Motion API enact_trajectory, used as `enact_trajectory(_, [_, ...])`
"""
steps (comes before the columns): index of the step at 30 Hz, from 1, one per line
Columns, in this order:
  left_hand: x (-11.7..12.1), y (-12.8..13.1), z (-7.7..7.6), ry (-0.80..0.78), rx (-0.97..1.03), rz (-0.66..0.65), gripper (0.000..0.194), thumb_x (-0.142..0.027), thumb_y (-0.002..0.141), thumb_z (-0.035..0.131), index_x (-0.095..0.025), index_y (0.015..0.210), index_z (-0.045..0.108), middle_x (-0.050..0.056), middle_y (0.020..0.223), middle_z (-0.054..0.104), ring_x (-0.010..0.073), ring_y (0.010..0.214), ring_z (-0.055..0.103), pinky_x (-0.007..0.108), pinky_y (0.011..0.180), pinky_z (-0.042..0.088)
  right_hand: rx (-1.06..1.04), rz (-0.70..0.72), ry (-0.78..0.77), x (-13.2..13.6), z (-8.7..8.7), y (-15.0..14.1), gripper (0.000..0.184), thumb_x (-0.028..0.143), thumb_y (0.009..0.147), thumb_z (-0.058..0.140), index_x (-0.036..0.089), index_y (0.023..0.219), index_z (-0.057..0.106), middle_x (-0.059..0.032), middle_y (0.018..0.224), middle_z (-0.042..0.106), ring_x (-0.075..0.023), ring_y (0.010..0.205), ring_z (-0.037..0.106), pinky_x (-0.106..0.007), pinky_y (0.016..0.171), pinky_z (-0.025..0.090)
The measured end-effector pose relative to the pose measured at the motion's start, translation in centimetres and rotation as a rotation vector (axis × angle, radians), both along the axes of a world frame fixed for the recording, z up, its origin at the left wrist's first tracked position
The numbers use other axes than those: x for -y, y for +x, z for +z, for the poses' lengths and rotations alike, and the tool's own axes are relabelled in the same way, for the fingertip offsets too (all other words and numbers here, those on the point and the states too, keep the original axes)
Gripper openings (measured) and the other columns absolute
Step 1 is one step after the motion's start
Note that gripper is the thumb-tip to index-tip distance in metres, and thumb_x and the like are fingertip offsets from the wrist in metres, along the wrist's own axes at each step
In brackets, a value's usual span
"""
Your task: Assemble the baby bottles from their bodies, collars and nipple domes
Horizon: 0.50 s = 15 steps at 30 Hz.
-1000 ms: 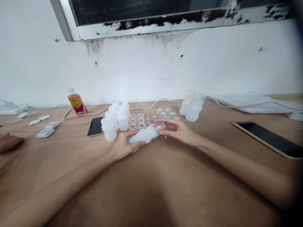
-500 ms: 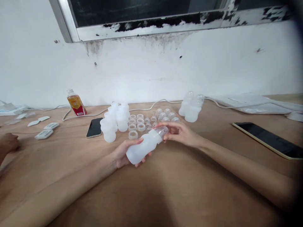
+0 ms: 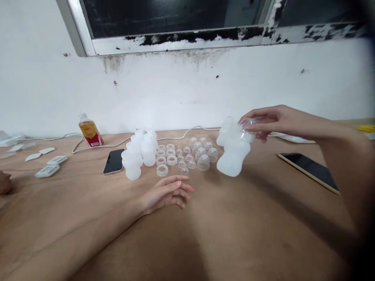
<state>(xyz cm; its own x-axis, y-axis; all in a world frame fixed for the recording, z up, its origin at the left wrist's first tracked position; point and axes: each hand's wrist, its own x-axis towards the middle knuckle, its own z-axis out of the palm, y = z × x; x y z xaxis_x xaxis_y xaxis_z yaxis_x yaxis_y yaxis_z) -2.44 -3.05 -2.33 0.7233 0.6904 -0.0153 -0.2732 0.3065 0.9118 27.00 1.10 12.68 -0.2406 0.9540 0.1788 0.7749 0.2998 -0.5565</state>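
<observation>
A white baby bottle (image 3: 233,158) with a clear dome cap hangs tilted above the table, my right hand (image 3: 268,121) closed around its cap end. Behind it stands another capped bottle (image 3: 225,132), partly hidden. My left hand (image 3: 168,193) holds nothing, its fingers apart over the table. Just beyond that hand lie white collar rings (image 3: 162,170), small clear nipples (image 3: 184,171) and clear dome caps (image 3: 203,162), several of each in rows. Several uncapped white bottles (image 3: 133,171) stand in a cluster to the left.
A smartphone (image 3: 113,161) lies left of the bottles, a larger phone (image 3: 309,171) at the right. A drink bottle (image 3: 90,130) and a white cable (image 3: 184,135) are near the wall. Small white devices (image 3: 47,171) lie left, near another person's hand (image 3: 5,182).
My right hand has carried the capped baby bottle from the middle to the right, near the standing capped bottles. My left hand has let go of it.
</observation>
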Motion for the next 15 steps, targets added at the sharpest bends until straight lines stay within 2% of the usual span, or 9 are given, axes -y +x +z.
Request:
enact_trajectory(3, [-0.2,-0.1,0.0,-0.022,0.005,0.005,0.032,-0.031,0.079,0.05,-0.017,0.107,0.049,0.01,0.1,0.054,0.0152,0.082,0.055,0.028,0.067,0.044,0.292,-0.237,0.048,-1.6,-0.7,1.7,0.044,0.045,0.069,0.054,0.01,0.095,0.055,-0.0089,0.079,0.059,-0.0056,0.047,0.049,-0.03,0.057,0.037])
enact_trajectory(5, [-0.2,-0.1,-0.1,-0.018,0.011,0.004,0.032,-0.029,0.079,0.05,-0.016,0.107,0.049,0.011,0.1,0.054,0.0151,0.082,0.055,0.028,0.067,0.044,0.409,-0.341,0.027,-2.9,-1.7,2.5,0.045,0.045,0.069,0.055,0.008,0.093,0.055,-0.0116,0.08,0.06,-0.0062,0.043,0.049,-0.03,0.053,0.036])
enact_trajectory(9, [-0.2,-0.1,-0.1,-0.015,0.015,-0.001,0.03,-0.027,0.079,0.05,-0.015,0.107,0.05,0.011,0.1,0.054,0.0148,0.082,0.055,0.028,0.066,0.044,0.473,-0.398,-0.054,-4.9,-3.4,3.7,0.044,0.044,0.073,0.049,0.006,0.095,0.053,-0.016,0.078,0.06,-0.0075,0.039,0.049,-0.031,0.054,0.035])
enact_trajectory(15, [-0.2,-0.1,-0.1,-0.02,0.0,-0.002,0.031,-0.026,0.078,0.051,-0.015,0.107,0.051,0.011,0.1,0.054,0.0148,0.082,0.054,0.027,0.067,0.045,0.436,-0.422,-0.056,-5.3,-3.7,4.2,0.042,0.042,0.075,0.048,0.005,0.093,0.052,-0.0128,0.067,0.059,-0.0098,0.04,0.052,-0.031,0.058,0.035])
